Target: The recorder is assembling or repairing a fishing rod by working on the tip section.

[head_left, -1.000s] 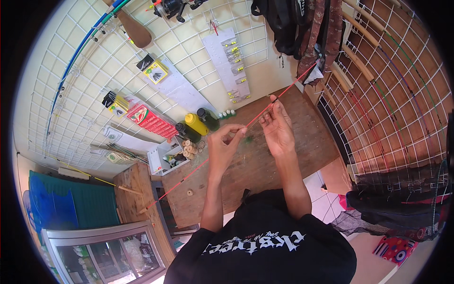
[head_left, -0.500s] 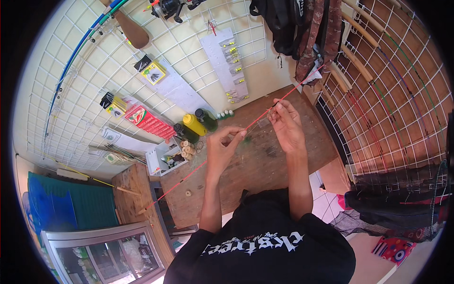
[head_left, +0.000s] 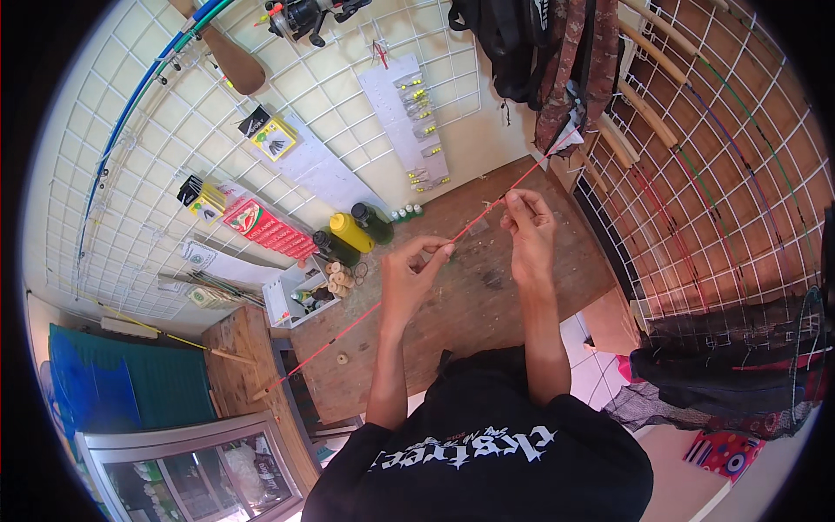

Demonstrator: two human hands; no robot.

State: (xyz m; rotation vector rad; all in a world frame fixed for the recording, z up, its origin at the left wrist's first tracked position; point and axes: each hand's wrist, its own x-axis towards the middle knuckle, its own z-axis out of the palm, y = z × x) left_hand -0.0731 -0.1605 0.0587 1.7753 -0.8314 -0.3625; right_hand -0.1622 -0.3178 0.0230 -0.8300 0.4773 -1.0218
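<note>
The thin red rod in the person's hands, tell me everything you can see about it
The thin red rod is a long, very slender shaft, bright red and smooth. It runs slantwise above the wooden workbench, from lower left near the bench's left end to upper right by the hanging fabric. The left hand pinches it near the middle; the right hand grips it further up. Whether it carries any fittings is too small to tell.

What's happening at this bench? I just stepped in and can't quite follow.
A person stands over a wooden workbench holding a thin red rod with both hands. The left hand pinches it near the middle, and the right hand grips it farther up toward the tip. The rod slants across the bench. A yellow bottle and dark bottles stand at the back, below a white wire grid wall hung with packets.
</note>
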